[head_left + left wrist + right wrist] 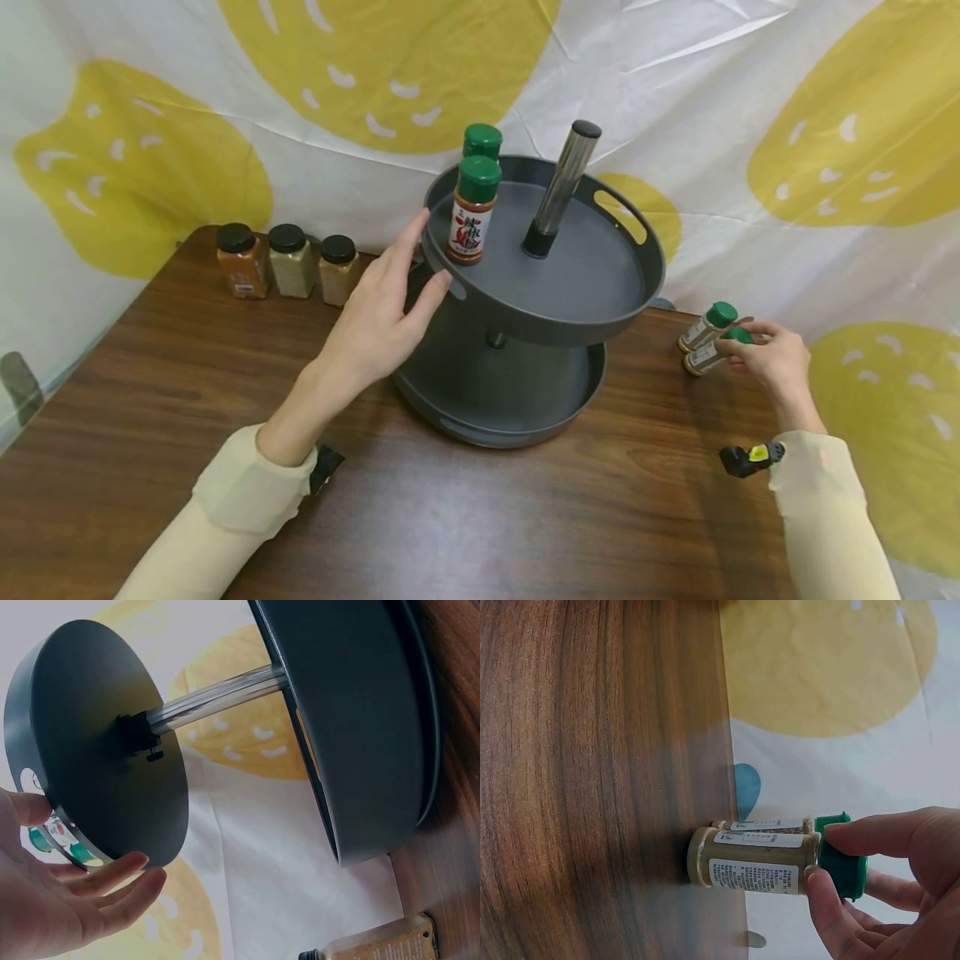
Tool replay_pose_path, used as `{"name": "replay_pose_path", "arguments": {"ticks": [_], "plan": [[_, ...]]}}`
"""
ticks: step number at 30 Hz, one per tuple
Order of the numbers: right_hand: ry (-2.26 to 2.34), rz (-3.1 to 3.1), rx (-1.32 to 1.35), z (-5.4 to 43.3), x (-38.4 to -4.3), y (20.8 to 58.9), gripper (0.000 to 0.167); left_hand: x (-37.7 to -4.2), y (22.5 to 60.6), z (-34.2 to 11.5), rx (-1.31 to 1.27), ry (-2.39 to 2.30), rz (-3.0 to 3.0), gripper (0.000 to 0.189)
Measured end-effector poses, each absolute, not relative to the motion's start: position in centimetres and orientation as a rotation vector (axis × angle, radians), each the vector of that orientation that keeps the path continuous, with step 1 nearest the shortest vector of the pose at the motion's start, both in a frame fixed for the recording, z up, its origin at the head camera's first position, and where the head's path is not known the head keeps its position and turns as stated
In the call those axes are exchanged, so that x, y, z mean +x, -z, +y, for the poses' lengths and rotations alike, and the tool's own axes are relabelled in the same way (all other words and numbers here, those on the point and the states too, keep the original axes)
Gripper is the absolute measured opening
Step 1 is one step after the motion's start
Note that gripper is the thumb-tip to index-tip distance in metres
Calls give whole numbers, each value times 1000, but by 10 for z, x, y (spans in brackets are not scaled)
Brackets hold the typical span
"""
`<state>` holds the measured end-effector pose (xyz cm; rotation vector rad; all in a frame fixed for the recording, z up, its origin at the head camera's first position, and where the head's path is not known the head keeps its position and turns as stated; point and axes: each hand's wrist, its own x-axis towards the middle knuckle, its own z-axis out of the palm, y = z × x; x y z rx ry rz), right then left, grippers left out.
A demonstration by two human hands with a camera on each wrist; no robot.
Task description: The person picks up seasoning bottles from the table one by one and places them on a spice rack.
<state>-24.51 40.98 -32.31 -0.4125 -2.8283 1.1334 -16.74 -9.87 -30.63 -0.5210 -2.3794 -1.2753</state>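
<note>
My right hand (776, 362) pinches the green cap of a spice bottle (757, 859) with pale brown powder, at the table's right side. Close behind it stands a second green-capped spice bottle (697, 333). Beside the upper tray (562, 283) of a dark grey two-tier rack is my left hand (378, 317), fingers spread and relaxed around the rim near its handle slot. Whether its fingertips touch the rim is hard to tell. On that tray, at its left, stand a red chili powder bottle (470, 225) and another green-capped bottle (482, 137), mostly hidden behind it.
Three black-lidded spice jars, an orange one (243, 262), a pale one (292, 262) and a tan one (339, 271), line the table's back left. The rack's lower tray (487, 435) rests on the wooden table (525, 517). A patterned cloth (697, 108) hangs behind.
</note>
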Motion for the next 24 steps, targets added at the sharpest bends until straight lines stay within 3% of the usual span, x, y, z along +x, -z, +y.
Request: {"name": "replay_pose_path", "arguments": {"ticks": [16, 24], "plan": [[-1060, -2757, -375, 404, -230, 299, 66, -166, 305, -99, -514, 1280, -2387, 68], [-1131, -2670, -376, 393, -224, 278, 44, -166, 305, -98, -514, 1280, -2390, 68]]}}
